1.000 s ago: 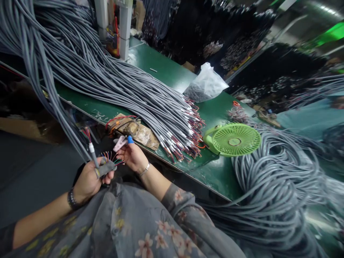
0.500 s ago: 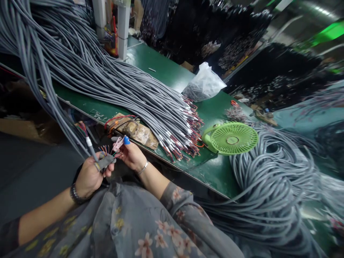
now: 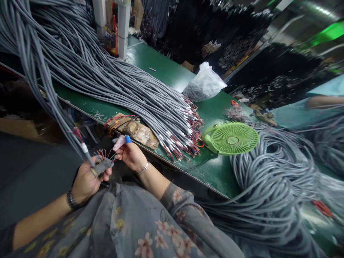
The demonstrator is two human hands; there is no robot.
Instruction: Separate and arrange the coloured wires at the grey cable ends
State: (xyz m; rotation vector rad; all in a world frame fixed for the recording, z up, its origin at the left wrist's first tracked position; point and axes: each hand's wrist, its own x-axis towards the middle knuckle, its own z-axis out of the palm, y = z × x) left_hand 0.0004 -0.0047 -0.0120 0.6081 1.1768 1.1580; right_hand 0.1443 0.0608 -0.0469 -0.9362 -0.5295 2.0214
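Observation:
My left hand point(image 3: 87, 181) is closed around the end of a grey cable point(image 3: 87, 156) with a white sleeve and coloured wires at its tip. A worn grey cover point(image 3: 103, 166) lies over its thumb area. Thin coloured wires point(image 3: 101, 153) fan out above that cover. Close by on the right, my right hand point(image 3: 132, 156) has its fingers bent in at green and red wire ends point(image 3: 113, 157), which it appears to pinch. A blue cover point(image 3: 128, 139) and a pinkish wrap point(image 3: 119, 142) are on its fingers.
A thick bundle of grey cables point(image 3: 129, 80) lies across the green table point(image 3: 212, 172). A worn wooden block point(image 3: 137, 132) sits at the front edge. Nearby are a green fan point(image 3: 232, 139), a white plastic bag point(image 3: 205, 82) and coiled cables point(image 3: 271, 172). Another person's arm point(image 3: 324, 102) shows far right.
My left hand and its cable have shifted slightly left and down, away from my right hand. My right hand's fingers have turned. At far right, another person's arm and red-handled tool have appeared.

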